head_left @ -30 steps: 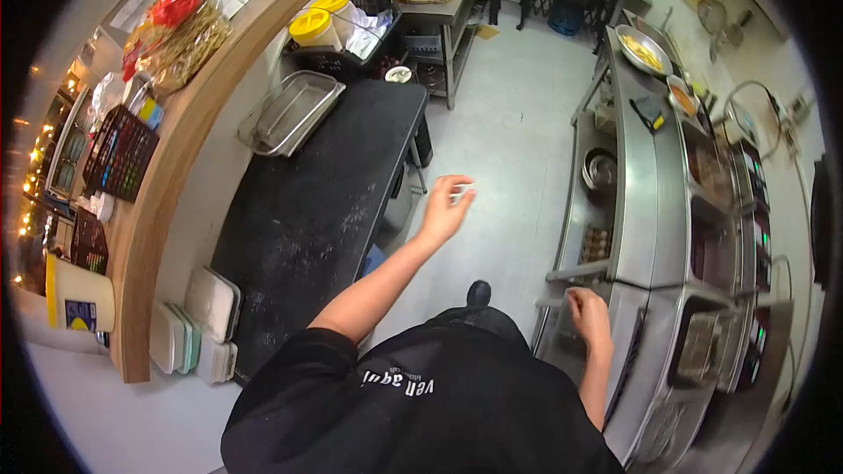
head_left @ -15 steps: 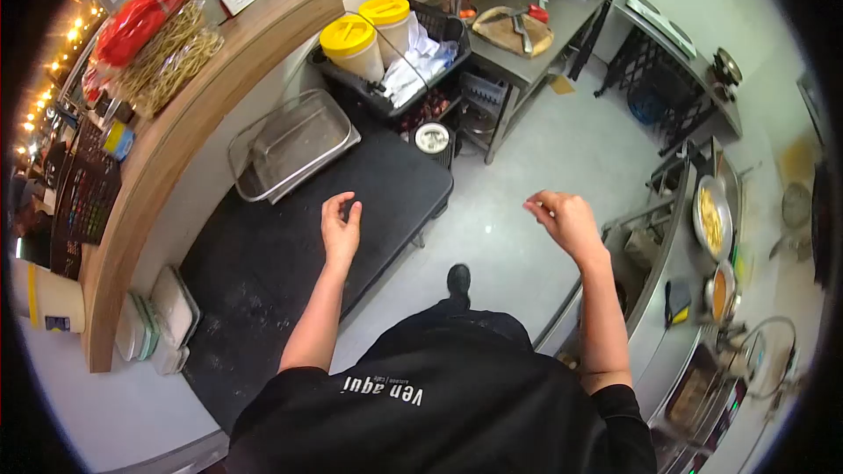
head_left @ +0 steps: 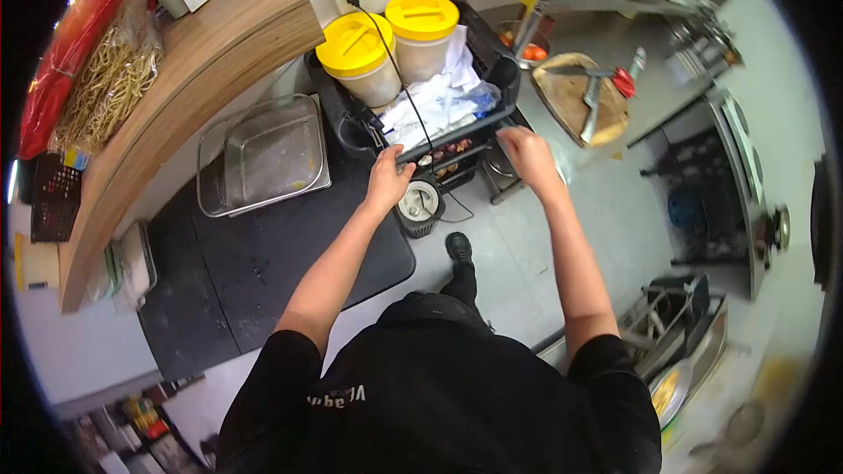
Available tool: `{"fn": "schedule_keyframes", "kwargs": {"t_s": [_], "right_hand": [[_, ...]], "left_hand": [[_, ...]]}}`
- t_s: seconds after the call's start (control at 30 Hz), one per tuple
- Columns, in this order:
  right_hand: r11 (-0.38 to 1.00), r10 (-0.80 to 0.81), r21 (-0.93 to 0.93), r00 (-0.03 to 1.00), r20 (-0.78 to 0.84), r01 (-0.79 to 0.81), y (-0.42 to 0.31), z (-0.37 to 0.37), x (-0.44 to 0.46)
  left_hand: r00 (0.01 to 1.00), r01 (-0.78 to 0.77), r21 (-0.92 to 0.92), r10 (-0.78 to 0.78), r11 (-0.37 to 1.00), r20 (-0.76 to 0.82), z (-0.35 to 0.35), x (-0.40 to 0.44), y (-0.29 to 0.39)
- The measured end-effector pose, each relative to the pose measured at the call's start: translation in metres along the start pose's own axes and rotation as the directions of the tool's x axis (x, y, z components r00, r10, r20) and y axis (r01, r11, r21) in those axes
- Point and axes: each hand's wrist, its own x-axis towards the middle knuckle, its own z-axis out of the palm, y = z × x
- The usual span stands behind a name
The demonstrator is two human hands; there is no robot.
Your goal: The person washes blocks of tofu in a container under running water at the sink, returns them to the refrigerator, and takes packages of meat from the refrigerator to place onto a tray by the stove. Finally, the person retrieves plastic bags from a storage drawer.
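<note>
A black crate [head_left: 502,79] holds two tubs with yellow lids, the left tub [head_left: 358,46] and the right tub [head_left: 422,17], beside crumpled white cloths [head_left: 443,101]. At the left end of the crate's near rim is my left hand [head_left: 389,180], its thumb and fingers apart. My right hand [head_left: 529,158] is at the near right corner with its fingers curled; whether they grip the rim is hidden. A black cable hangs across the crate. Just below my left hand stands a dark container with a round pale top [head_left: 419,201].
A wire-rimmed metal tray [head_left: 268,154] lies on the black table [head_left: 290,250]. Right of the crate, a steel counter [head_left: 672,88] bears a wooden board [head_left: 566,101] with a knife. A wooden shelf [head_left: 198,61] curves along the left. A pan [head_left: 674,391] is at lower right.
The view has turned right and come closer to the crate. Both hands have moved forward from over the table and floor to the crate's near edge.
</note>
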Motion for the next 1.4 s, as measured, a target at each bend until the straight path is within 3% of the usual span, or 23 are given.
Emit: {"fn": "schedule_keyframes", "kwargs": {"t_s": [0.13, 0.27, 0.33, 0.37, 0.4, 0.47, 0.53, 0.6, 0.67, 0.7, 0.73, 0.8, 0.93, 1.07, 1.17, 1.2, 1.23, 1.27, 1.3, 1.4], "right_hand": [[0.975, -0.222, 0.023, 0.963, 0.150, 0.221, 0.048, 0.101, 0.108], [0.943, -0.330, 0.048, 0.907, 0.262, 0.330, 0.054, 0.172, 0.164], [0.907, -0.329, -0.067, 0.798, 0.505, 0.417, 0.066, 0.190, 0.185], [0.947, -0.294, 0.030, 0.819, 0.494, 0.321, 0.070, 0.194, 0.197], [0.941, -0.314, 0.051, 0.804, 0.505, 0.335, 0.078, 0.194, 0.204], [0.844, -0.438, 0.426, 0.878, 0.194, 0.327, 0.072, 0.145, 0.227], [0.871, -0.368, 0.455, 0.860, 0.354, 0.186, 0.076, 0.109, 0.237], [0.865, -0.352, 0.481, 0.858, 0.375, 0.145, 0.084, 0.091, 0.239], [0.879, -0.330, 0.467, 0.830, 0.450, 0.096, 0.090, 0.081, 0.240], [0.862, -0.356, 0.494, 0.832, 0.425, 0.116, 0.091, 0.075, 0.239], [0.862, -0.356, 0.493, 0.829, 0.432, 0.114, 0.092, 0.075, 0.239], [0.829, -0.316, 0.559, 0.842, 0.438, 0.021, 0.096, 0.076, 0.238], [0.852, -0.209, 0.523, 0.916, 0.343, -0.002, 0.078, 0.077, 0.246], [0.870, -0.236, 0.477, 0.956, 0.177, 0.126, 0.081, 0.076, 0.256], [0.872, -0.384, 0.442, 0.853, 0.355, 0.209, 0.096, 0.051, 0.242], [0.889, -0.429, 0.384, 0.741, 0.516, 0.247, 0.103, 0.043, 0.229], [0.819, -0.548, 0.514, 0.616, 0.566, 0.257, 0.117, 0.043, 0.209], [0.811, -0.558, 0.562, 0.505, 0.659, 0.162, 0.119, 0.036, 0.188], [0.783, -0.556, 0.621, 0.481, 0.678, 0.031, 0.129, 0.042, 0.161], [0.830, -0.492, 0.556, 0.513, 0.704, 0.033, 0.120, 0.037, 0.112]], "left_hand": [[0.986, 0.164, 0.015, -0.164, 0.986, -0.013, 0.027, 0.040, -0.005], [0.974, 0.214, 0.002, -0.213, 0.977, -0.075, 0.041, 0.078, -0.005], [0.954, 0.269, -0.044, -0.272, 0.962, -0.125, 0.045, 0.094, -0.009], [0.951, 0.262, -0.001, -0.259, 0.965, -0.168, 0.045, 0.101, -0.015], [0.948, 0.256, 0.042, -0.242, 0.966, -0.207, 0.046, 0.105, -0.022], [0.932, 0.298, 0.043, -0.281, 0.954, -0.227, 0.044, 0.115, -0.022], [0.939, 0.287, 0.126, -0.253, 0.950, -0.234, 0.046, 0.125, -0.020], [0.934, 0.309, 0.135, -0.274, 0.941, -0.231, 0.054, 0.134, -0.021], [0.957, 0.285, 0.178, -0.268, 0.942, -0.112, 0.061, 0.142, -0.026], [0.976, 0.218, 0.292, -0.201, 0.931, -0.090, 0.071, 0.143, -0.043], [0.974, 0.224, 0.288, -0.207, 0.931, -0.089, 0.074, 0.147, -0.048], [0.995, 0.100, 0.403, -0.095, 0.910, -0.032, 0.079, 0.150, -0.056], [0.989, 0.150, 0.392, -0.142, 0.908, -0.048, 0.085, 0.159, -0.064], [0.960, 0.269, 0.401, -0.277, 0.876, -0.039, 0.081, 0.162, -0.059], [0.946, 0.236, 0.569, -0.321, 0.788, 0.052, 0.087, 0.157, -0.068], [0.934, 0.207, 0.625, -0.341, 0.752, 0.101, 0.085, 0.157, -0.065], [0.968, 0.139, 0.638, -0.239, 0.758, 0.074, 0.090, 0.151, -0.079], [0.969, 0.140, 0.636, -0.237, 0.759, 0.070, 0.084, 0.149, -0.069], [0.973, 0.159, 0.601, -0.227, 0.783, 0.038, 0.075, 0.147, -0.050], [0.965, 0.248, 0.580, -0.248, 0.776, -0.080, 0.084, 0.141, -0.080]]}}
